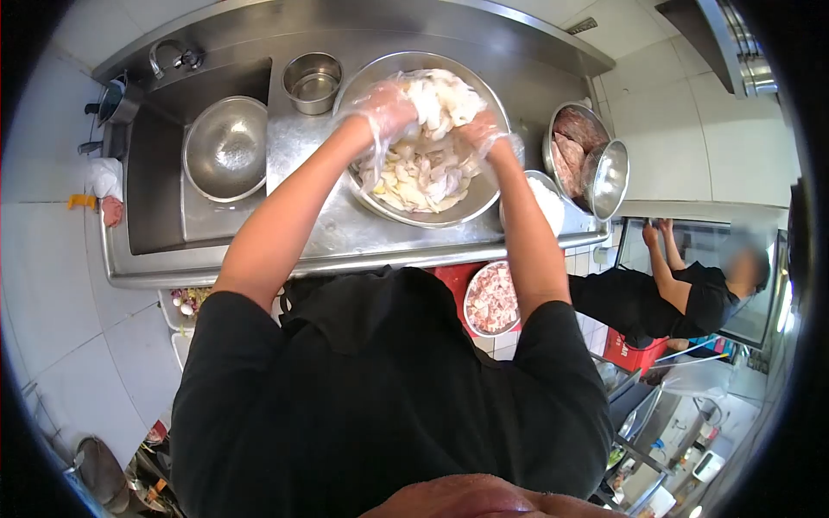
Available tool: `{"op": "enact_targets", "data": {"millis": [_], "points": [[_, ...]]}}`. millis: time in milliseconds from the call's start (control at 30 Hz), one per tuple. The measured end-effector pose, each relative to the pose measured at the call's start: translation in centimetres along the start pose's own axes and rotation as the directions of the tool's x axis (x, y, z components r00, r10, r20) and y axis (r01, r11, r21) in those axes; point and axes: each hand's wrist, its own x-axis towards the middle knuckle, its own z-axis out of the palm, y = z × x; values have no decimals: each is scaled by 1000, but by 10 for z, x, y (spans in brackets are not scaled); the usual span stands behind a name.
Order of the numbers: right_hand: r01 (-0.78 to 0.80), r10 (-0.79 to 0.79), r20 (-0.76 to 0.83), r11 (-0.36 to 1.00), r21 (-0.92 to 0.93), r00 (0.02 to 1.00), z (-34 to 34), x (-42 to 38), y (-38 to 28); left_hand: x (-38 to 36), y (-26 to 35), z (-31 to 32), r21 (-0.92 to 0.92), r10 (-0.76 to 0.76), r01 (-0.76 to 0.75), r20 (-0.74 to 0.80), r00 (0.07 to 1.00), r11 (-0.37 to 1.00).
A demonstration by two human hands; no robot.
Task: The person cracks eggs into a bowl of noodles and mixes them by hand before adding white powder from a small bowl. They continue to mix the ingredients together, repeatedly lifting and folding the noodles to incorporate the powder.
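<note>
A wide steel bowl (423,217) on the counter holds a heap of pale, wet slices (414,181) that look like raw meat or fish. My left hand (386,108), in a loose clear plastic glove, is closed around one side of a lifted clump of pale slices (443,97). On the clump's other side, my right hand (482,131) grips it too, gloved in the same thin plastic. The clump hangs over the far half of the bowl, above the heap. Parts of the fingers are hidden behind the slices.
Left of the bowl are a small steel pot (313,84) and a sink (155,190) with a steel basin (226,148). To the right stand a bowl of reddish meat (577,147) and a tilted steel bowl (606,180). Below sits chopped meat (492,298). Another person (665,293) works at far right.
</note>
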Motion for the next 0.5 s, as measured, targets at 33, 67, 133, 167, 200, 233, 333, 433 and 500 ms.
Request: {"op": "enact_targets", "data": {"millis": [33,67,133,167,200,233,333,433,500], "points": [[-87,95,171,995,-49,981,-15,5,6,-18,11,-4,222,-89,80,28,996,972],[-164,192,331,980,-110,924,-25,10,17,-32,16,-3,438,-180,147,36,983,887],[-43,127,289,959,-281,949,8,18,90,-46,1,22,656,-339,125,209,917,744],[-49,141,292,952,-301,946,22,21,105,-47,-7,35,628,-313,89,256,915,773],[-55,155,295,946,-320,943,37,24,118,-46,-15,49,598,-286,54,301,910,800],[-131,219,322,953,-274,921,48,24,117,-44,-23,63,564,-259,20,347,901,825],[-447,362,398,883,144,843,73,24,122,-6,-47,90,280,-235,158,266,935,947],[-583,231,536,296,756,812,110,25,142,17,-48,87,-198,-316,382,296,901,903],[-502,220,516,-120,857,828,69,2,78,15,-47,82,-405,-223,305,237,946,862]]}}
